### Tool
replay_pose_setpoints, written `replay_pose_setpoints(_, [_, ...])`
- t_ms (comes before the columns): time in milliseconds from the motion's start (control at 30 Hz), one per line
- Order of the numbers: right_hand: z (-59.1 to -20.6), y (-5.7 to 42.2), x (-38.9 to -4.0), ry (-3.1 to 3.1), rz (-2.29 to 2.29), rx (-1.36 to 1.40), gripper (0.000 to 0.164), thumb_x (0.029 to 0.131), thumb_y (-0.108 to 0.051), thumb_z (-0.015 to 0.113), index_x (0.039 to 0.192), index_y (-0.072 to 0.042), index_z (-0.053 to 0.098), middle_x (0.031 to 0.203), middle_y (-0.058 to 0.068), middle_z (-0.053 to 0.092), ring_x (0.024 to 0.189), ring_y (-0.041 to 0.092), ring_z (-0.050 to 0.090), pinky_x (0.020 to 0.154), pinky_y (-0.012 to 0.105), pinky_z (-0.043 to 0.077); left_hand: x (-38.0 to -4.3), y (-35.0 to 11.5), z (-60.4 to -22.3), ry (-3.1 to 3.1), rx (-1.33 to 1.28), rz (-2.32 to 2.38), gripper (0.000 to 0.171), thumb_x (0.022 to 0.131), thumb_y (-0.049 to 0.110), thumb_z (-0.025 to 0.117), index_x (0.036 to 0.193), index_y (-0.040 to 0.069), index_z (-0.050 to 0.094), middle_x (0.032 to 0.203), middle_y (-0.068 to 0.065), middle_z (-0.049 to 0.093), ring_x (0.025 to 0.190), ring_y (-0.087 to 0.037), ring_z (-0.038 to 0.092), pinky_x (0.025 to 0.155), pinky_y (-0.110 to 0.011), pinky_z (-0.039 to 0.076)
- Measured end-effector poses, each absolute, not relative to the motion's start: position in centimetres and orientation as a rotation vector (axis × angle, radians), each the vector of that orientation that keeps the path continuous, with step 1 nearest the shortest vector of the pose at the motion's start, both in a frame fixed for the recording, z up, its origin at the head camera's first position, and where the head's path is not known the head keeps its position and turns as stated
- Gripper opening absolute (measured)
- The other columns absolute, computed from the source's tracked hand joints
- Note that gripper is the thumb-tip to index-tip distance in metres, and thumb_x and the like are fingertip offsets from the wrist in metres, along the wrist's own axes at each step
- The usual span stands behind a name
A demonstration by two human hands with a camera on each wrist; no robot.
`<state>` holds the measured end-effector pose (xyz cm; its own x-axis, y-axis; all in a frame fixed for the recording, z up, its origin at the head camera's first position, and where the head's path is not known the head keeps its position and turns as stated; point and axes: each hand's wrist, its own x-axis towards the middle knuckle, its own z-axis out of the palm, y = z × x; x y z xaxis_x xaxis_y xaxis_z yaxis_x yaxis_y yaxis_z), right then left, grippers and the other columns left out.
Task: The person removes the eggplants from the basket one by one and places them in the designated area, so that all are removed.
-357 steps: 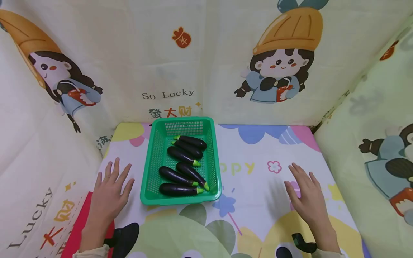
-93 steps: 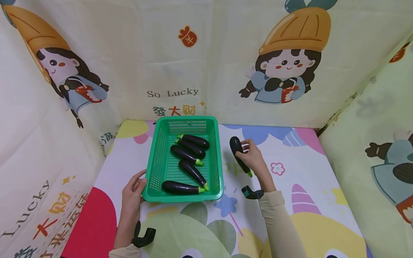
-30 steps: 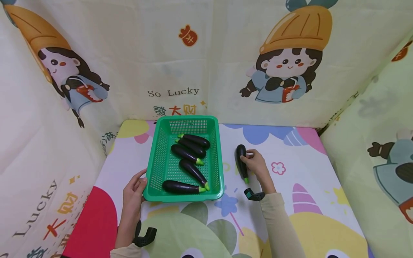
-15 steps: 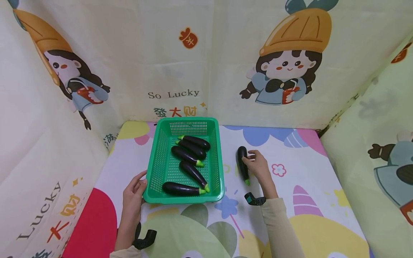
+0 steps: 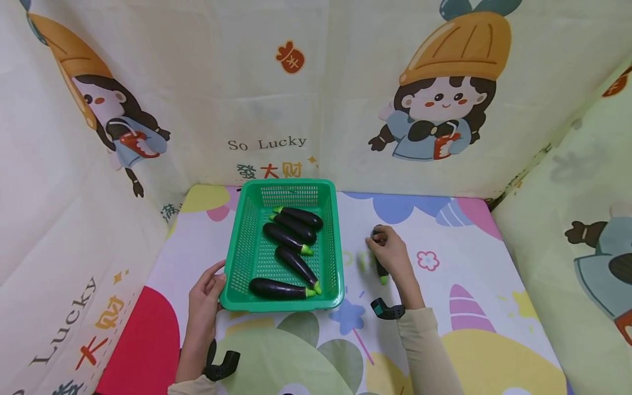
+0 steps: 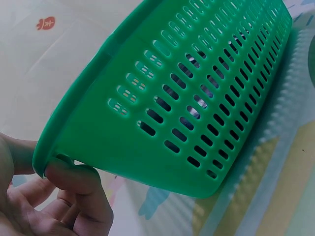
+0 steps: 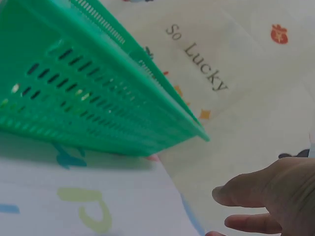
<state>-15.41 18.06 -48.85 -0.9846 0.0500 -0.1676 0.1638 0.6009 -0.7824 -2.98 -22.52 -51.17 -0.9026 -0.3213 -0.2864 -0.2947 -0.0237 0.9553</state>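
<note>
A green plastic basket (image 5: 228,274) with slotted walls holds several dark eggplants with green stems, such as the front eggplant (image 5: 278,288). My left hand (image 5: 201,296) grips its left rim near the front corner; in the left wrist view its fingers (image 6: 78,184) curl against that rim. To the basket's right, one eggplant (image 5: 382,270) lies lengthwise on the table, partly covered by my right hand (image 5: 395,255). The right wrist view shows that hand's thumb and a finger apart with nothing between them; the eggplant is out of that frame.
The table (image 5: 434,291) wears a cartoon-print cover. Printed cloth walls, such as the back wall (image 5: 345,109), enclose it behind and at both sides. A red patch (image 5: 143,340) shows at the left front.
Since the first frame, one eggplant has left the basket for the table, and my left hand has taken the rim. Lately my right thumb came off that eggplant, which shifted slightly right.
</note>
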Motion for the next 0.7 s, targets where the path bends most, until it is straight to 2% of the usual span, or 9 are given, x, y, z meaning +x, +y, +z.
replay_pose_setpoints(300, [-47.4,16.0,-14.8,2.723,-1.36,0.072,0.051,0.101,-0.022,0.067,0.146,-0.003,0.053,0.131,0.025,0.064,0.119,0.041,0.064,0.101,0.055,0.051,-3.1,-22.3,-51.2,-2.136,0.666,-2.145,0.044,0.108,0.028,0.058,0.15,0.017,0.055,0.094,0.01,0.065,0.08,-0.005,0.069,0.069,-0.023,0.062])
replay_pose_setpoints(567, [-46.4,14.1,-14.1,2.69,-1.388,-0.02,0.052,0.1,-0.024,0.07,0.146,-0.007,0.054,0.132,0.022,0.066,0.117,0.037,0.066,0.087,0.048,0.059,-3.1,-22.3,-51.2,-2.14,0.681,-2.14,0.045,0.108,0.028,0.058,0.151,0.017,0.054,0.096,0.011,0.066,0.082,-0.005,0.069,0.071,-0.023,0.062])
replay_pose_setpoints(700, [-46.2,13.1,-13.8,2.699,-1.38,-0.071,0.05,0.099,-0.023,0.071,0.145,-0.008,0.056,0.133,0.02,0.066,0.118,0.036,0.067,0.088,0.048,0.062,-3.0,-22.3,-51.2,-2.141,0.687,-2.134,0.044,0.108,0.028,0.058,0.151,0.017,0.054,0.095,0.011,0.064,0.082,-0.005,0.069,0.071,-0.023,0.062])
